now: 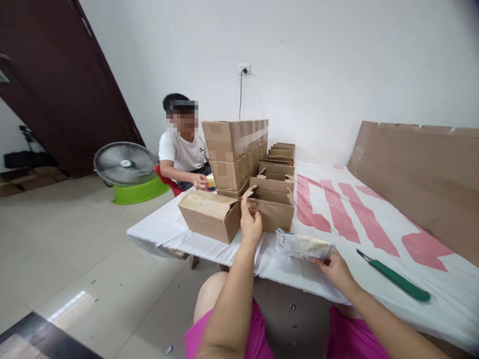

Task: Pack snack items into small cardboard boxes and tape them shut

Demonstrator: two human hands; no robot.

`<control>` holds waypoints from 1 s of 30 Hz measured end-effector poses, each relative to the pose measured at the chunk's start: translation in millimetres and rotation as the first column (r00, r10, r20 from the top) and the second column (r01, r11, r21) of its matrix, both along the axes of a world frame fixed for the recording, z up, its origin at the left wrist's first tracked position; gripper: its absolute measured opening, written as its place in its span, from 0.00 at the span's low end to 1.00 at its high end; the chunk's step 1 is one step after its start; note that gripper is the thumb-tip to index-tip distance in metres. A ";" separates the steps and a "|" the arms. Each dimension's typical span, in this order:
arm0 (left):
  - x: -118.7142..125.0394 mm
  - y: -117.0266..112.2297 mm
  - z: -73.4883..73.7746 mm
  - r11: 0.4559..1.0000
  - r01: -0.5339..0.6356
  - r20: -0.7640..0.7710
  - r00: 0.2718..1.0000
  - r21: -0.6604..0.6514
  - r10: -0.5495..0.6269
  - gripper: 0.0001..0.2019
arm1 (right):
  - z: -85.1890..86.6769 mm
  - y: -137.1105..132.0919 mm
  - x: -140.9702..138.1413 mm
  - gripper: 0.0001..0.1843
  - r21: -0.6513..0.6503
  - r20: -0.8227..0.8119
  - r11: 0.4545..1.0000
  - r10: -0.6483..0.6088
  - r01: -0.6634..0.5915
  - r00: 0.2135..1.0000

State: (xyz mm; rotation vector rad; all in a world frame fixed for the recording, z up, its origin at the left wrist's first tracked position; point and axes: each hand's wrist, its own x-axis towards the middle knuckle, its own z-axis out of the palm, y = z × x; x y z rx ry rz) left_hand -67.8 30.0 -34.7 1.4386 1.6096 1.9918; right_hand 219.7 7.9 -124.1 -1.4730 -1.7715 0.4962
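At the worktop [172,227] edge, mind the packet [303,245] pinched in the right grip [334,267], the box flap [250,192] in the left grip [250,222]: could drop, could rip.

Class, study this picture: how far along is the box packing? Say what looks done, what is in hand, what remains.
Done: one small box, left of the hands, has its flaps folded shut. In hand: the left hand is at a flap of the nearest open box while the right hand holds a packet. Left: the row of open boxes behind appears unclosed; their contents are hidden.
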 end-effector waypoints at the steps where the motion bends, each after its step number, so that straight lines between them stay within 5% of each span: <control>1: 1.0 1.1 -1.0 1.000 0.009 -0.009 1.000 0.019 -0.008 0.35 | 2.1 2.7 -8.5 0.24 -0.010 -0.011 1.000 -0.008 0.008 1.000; 8: 1.1 3.5 -2.5 0.999 0.027 -0.047 0.999 0.029 -0.025 0.33 | 7.0 37.8 -78.0 0.17 -0.042 -0.110 0.999 0.019 -0.023 0.994; 12: -1.1 1.2 -1.7 0.998 -0.006 -0.269 0.963 -0.067 -0.012 0.35 | 1.4 51.8 -108.8 0.14 -0.038 -0.166 0.997 0.054 -0.061 0.985; 16: -0.8 -3.8 -2.0 0.975 -0.142 -0.507 0.861 -0.174 0.035 0.30 | -6.2 46.8 -123.2 0.15 -0.001 -0.222 0.992 0.125 -0.129 0.967; 21: 2.4 -4.7 -5.0 0.963 -0.211 -0.570 0.818 -0.168 0.080 0.20 | -11.1 37.9 -123.8 0.18 0.032 -0.236 0.982 0.186 -0.183 0.954; 26: 4.0 -5.0 0.1 0.985 -0.169 -0.490 0.855 0.041 0.167 0.13 | -10.7 36.4 -122.8 0.19 0.064 -0.206 0.981 0.192 -0.182 0.959; 30: -10.5 -17.7 16.7 0.929 -0.180 -0.396 0.866 0.322 0.305 0.08 | -10.2 35.7 -122.8 0.18 0.092 -0.176 0.979 0.198 -0.185 0.964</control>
